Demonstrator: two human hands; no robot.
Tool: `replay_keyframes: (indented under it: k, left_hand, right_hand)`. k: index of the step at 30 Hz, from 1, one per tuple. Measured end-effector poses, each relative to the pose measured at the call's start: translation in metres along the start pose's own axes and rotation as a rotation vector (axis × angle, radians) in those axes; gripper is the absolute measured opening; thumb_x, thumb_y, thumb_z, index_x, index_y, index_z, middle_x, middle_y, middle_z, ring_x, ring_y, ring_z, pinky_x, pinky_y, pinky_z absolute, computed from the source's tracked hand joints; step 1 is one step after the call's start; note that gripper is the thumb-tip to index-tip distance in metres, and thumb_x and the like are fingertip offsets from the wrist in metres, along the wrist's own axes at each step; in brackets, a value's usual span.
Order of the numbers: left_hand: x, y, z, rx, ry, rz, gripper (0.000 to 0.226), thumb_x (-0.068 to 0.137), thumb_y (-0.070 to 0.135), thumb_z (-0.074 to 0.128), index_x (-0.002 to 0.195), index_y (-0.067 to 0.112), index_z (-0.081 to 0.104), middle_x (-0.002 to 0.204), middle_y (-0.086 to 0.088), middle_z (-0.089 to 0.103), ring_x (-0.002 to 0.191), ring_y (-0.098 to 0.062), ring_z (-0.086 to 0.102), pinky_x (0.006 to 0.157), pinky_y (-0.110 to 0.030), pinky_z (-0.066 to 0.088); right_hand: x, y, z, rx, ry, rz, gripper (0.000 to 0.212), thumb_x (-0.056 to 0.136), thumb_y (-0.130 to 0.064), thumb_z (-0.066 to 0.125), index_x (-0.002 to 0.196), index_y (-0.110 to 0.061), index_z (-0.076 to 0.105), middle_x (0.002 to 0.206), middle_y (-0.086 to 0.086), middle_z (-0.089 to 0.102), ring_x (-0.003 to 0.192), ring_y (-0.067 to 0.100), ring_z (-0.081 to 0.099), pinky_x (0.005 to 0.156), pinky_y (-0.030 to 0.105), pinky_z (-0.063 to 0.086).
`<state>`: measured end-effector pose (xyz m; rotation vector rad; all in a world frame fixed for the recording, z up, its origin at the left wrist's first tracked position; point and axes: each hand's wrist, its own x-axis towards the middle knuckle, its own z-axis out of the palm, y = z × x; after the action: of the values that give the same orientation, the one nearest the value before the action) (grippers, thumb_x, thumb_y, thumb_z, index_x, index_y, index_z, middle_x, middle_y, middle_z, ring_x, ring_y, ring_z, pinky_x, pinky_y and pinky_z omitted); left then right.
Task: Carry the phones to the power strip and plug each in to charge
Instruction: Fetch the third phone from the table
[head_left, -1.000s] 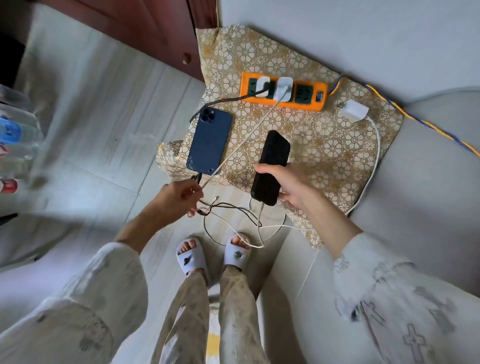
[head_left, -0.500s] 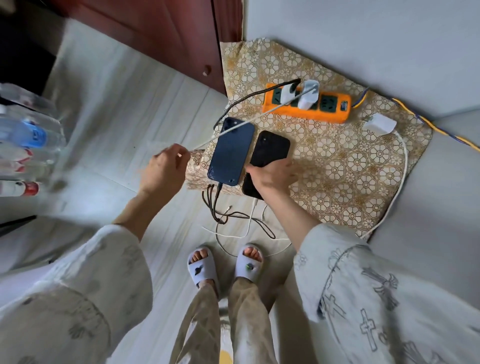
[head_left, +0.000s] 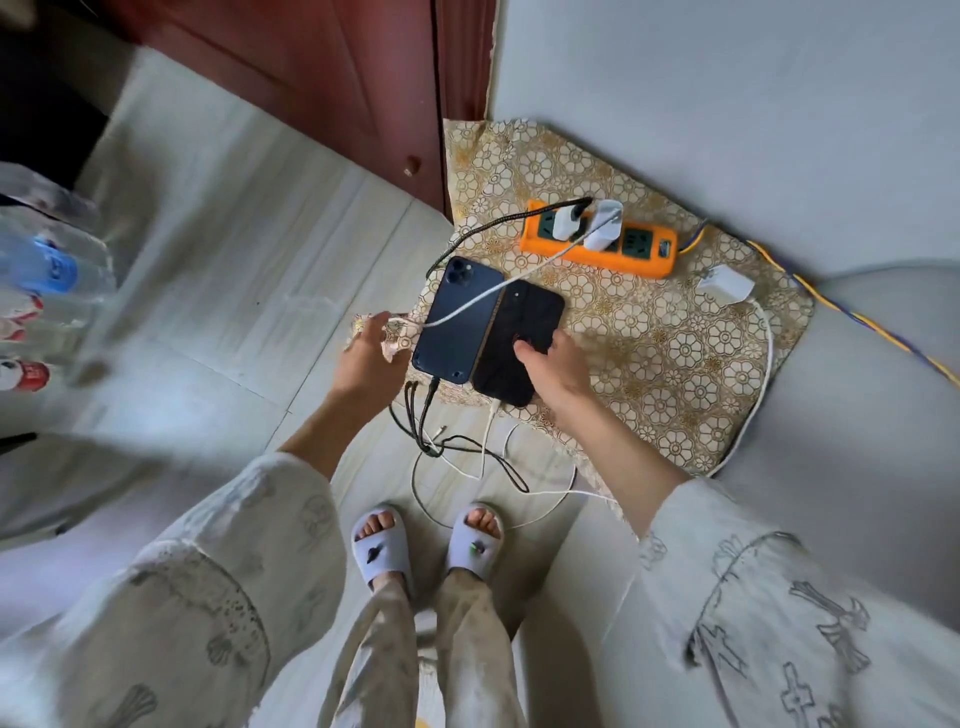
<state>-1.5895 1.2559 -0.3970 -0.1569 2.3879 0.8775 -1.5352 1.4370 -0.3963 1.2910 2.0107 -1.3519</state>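
Patterned gold cloth (head_left: 675, 374) covers a low surface by the grey wall, largest thing in play. On it at the back, the orange power strip (head_left: 597, 244) with two white adapters (head_left: 602, 231) plugged in; a third white charger brick (head_left: 724, 283) lies loose on the cloth just right of the strip, its white cord looping down the cloth's right edge, not in any socket.

Two phones lie flat and face down at the cloth's near-left edge, touching side by side: blue phone (head_left: 457, 322) on the left, black phone (head_left: 519, 338) on the right. Blue phone has a dark cable (head_left: 428, 400) in its bottom port. Black phone has a white plug (head_left: 493, 410) at its bottom edge, looks seated but can't confirm.

Right hand (head_left: 553, 371) rests on the black phone's lower right, thumb on its back, fingers curled around the edge, holding it. Left hand (head_left: 369, 358) is at the cloth's left corner, fingers bunched around the white cable (head_left: 498, 291) that runs across the blue phone up to the strip; grip looks like a light pinch, partly blurred.

Progress judgement: nearly done. Both phones delivered, both apparently cabled. Left: let go, tidy the slack cable tangle (head_left: 467, 457) hanging above the floor.
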Motion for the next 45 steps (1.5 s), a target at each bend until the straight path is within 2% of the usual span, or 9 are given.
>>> replay_keyframes:
  k: [5,8,10,14,22,27,34,39,45]
  left_hand:
    - [-0.059,0.003,-0.051,-0.123,-0.119,-0.006,0.044,0.088,0.011,0.056,0.130,0.006,0.043,0.125,-0.023,0.056,0.112,-0.036,0.056,0.099,-0.046,0.043]
    - [-0.101,0.012,-0.104,-0.126,-0.068,0.069,0.037,0.087,0.010,0.056,0.124,0.005,0.050,0.116,-0.022,0.062,0.100,-0.028,0.061,0.088,-0.028,0.046]
    - [-0.132,0.017,-0.143,-0.153,0.000,0.111,0.033,0.087,0.007,0.055,0.120,0.002,0.053,0.108,-0.022,0.065,0.092,-0.025,0.062,0.076,-0.016,0.040]
    - [-0.195,0.020,-0.230,-0.212,0.201,0.180,0.028,0.089,0.009,0.053,0.115,0.004,0.057,0.102,-0.016,0.069,0.096,-0.029,0.065,0.086,-0.030,0.045]
    - [-0.340,-0.042,-0.379,-0.110,0.644,0.158,0.028,0.092,0.017,0.048,0.117,0.009,0.058,0.113,-0.009,0.066,0.100,-0.024,0.062,0.083,-0.021,0.041]
    - [-0.450,-0.120,-0.417,-0.221,0.845,-0.067,0.028,0.093,0.021,0.047,0.119,0.014,0.055,0.113,-0.005,0.066,0.101,-0.023,0.062,0.086,-0.023,0.045]
    - [-0.602,-0.245,-0.433,-0.339,1.102,-0.328,0.029,0.092,0.023,0.049,0.119,0.013,0.056,0.115,-0.006,0.065,0.096,-0.017,0.060,0.087,-0.026,0.046]
    - [-0.701,-0.335,-0.447,-0.408,1.269,-0.422,0.026,0.091,0.022,0.051,0.115,0.017,0.058,0.109,-0.003,0.066,0.092,-0.014,0.061,0.082,-0.024,0.047]
    - [-0.836,-0.445,-0.459,-0.406,1.448,-0.588,0.026,0.091,0.023,0.051,0.116,0.019,0.058,0.106,0.001,0.064,0.094,-0.012,0.059,0.079,-0.020,0.042]
  right_hand:
    - [-0.075,-0.043,-0.029,-0.194,-0.154,-0.129,0.039,0.091,-0.032,0.047,0.112,-0.001,0.058,0.118,0.017,0.062,0.114,0.033,0.055,0.094,0.035,0.042]
    - [-0.135,-0.090,-0.036,-0.274,-0.237,-0.259,0.039,0.092,-0.030,0.046,0.103,0.005,0.060,0.108,0.020,0.066,0.103,0.034,0.061,0.094,0.045,0.046]
    - [-0.177,-0.127,-0.031,-0.395,-0.306,-0.372,0.039,0.093,-0.032,0.045,0.106,0.002,0.060,0.109,0.018,0.066,0.102,0.029,0.061,0.089,0.037,0.046]
    - [-0.263,-0.214,-0.006,-0.493,-0.336,-0.666,0.034,0.089,-0.034,0.048,0.105,-0.009,0.064,0.112,0.008,0.067,0.106,0.023,0.060,0.090,0.032,0.044]
    - [-0.428,-0.281,0.086,-0.543,-0.479,-1.136,0.027,0.087,-0.031,0.054,0.108,-0.016,0.063,0.107,0.006,0.069,0.101,0.018,0.062,0.086,0.026,0.044]
    - [-0.532,-0.273,0.165,-0.650,-0.692,-1.342,0.029,0.089,-0.026,0.054,0.114,-0.012,0.061,0.109,0.008,0.068,0.095,0.017,0.061,0.072,0.010,0.040]
    - [-0.700,-0.218,0.284,-0.785,-1.075,-1.498,0.031,0.089,-0.027,0.053,0.116,-0.012,0.058,0.109,0.008,0.066,0.101,0.021,0.061,0.091,0.030,0.045]
    - [-0.817,-0.173,0.366,-0.837,-1.244,-1.655,0.032,0.089,-0.031,0.053,0.118,-0.017,0.057,0.100,0.003,0.066,0.089,0.012,0.060,0.073,0.011,0.044]
    - [-0.965,-0.101,0.465,-0.838,-1.447,-1.773,0.030,0.090,-0.023,0.054,0.118,-0.011,0.057,0.110,0.014,0.067,0.099,0.024,0.064,0.092,0.038,0.048]
